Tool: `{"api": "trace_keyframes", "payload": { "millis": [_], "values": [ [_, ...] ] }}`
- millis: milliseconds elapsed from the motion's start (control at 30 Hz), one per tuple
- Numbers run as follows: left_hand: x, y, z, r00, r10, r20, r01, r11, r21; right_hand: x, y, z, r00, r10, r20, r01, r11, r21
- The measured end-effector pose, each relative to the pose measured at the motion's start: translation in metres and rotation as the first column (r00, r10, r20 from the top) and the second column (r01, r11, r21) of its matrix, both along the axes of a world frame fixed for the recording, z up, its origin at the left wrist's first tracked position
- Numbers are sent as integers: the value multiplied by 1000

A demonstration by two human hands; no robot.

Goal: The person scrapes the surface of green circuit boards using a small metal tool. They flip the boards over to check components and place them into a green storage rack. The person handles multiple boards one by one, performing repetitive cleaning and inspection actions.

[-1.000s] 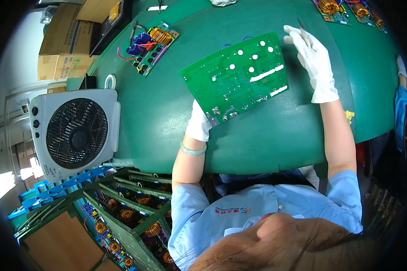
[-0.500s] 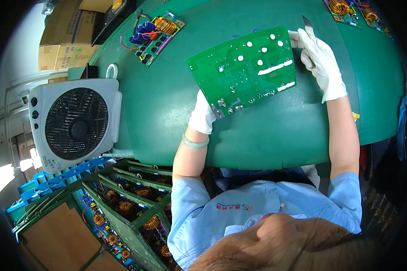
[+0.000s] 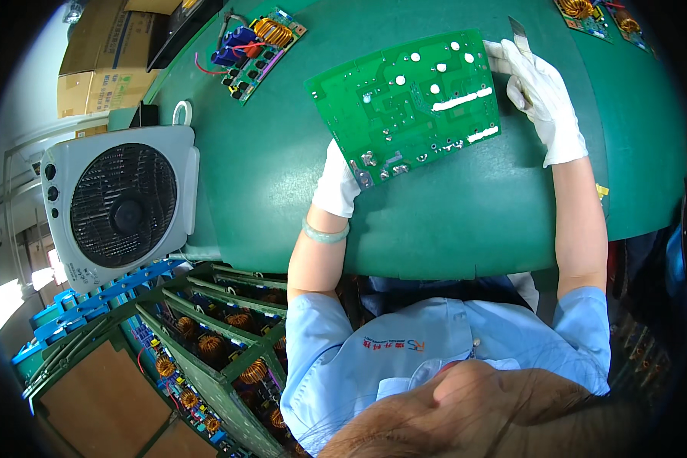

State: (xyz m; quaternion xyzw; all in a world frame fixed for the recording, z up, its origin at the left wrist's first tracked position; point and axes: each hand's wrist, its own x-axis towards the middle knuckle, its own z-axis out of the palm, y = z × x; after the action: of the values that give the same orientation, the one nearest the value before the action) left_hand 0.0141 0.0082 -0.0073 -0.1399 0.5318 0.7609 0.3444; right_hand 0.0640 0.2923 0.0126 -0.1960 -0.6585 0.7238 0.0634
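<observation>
A large green circuit board (image 3: 408,103) lies solder side up on the green table (image 3: 450,221). My left hand (image 3: 336,183), in a white glove, grips the board's near left corner from below. My right hand (image 3: 538,99), also gloved, rests at the board's right edge and holds a thin grey blade-like tool (image 3: 519,30) that points away from me. A pale green bangle (image 3: 324,233) circles my left wrist.
A white box fan (image 3: 122,206) stands at the table's left end. A populated board with copper coils (image 3: 256,46) lies at the far left, more boards (image 3: 599,15) at the far right. Cardboard boxes (image 3: 99,65) sit behind. Green racks of coil boards (image 3: 214,343) stand below left.
The board and both hands sit a little higher and further right in the picture than a second ago. My right hand has closed in on the board's right edge.
</observation>
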Motion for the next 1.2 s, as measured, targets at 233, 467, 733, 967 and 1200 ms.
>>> {"api": "trace_keyframes", "payload": {
  "millis": [233, 467, 733, 967, 1200],
  "values": [
    [-5, -16, -22, 998, -63, -4, 62, 953, 295, -3, 8, -20, 1000, 19, -5, -19, 999, 34],
    [-6, -16, -19, 999, -36, 22, 30, 972, 231, -3, 4, -10, 1000, 15, 16, -15, 1000, 22],
    [2, -4, 2, 999, -12, -42, 10, 999, -46, -2, 1, -8, 1000, 11, -9, -11, 1000, -5],
    [2, -4, -3, 999, -8, -43, 13, 994, 111, -3, 5, -13, 1000, 9, -10, -9, 999, -52],
    [-7, -14, -27, 998, -59, -35, 65, 979, 193, -3, 3, -12, 1000, 10, -26, -13, 992, -122]
  ]
}}
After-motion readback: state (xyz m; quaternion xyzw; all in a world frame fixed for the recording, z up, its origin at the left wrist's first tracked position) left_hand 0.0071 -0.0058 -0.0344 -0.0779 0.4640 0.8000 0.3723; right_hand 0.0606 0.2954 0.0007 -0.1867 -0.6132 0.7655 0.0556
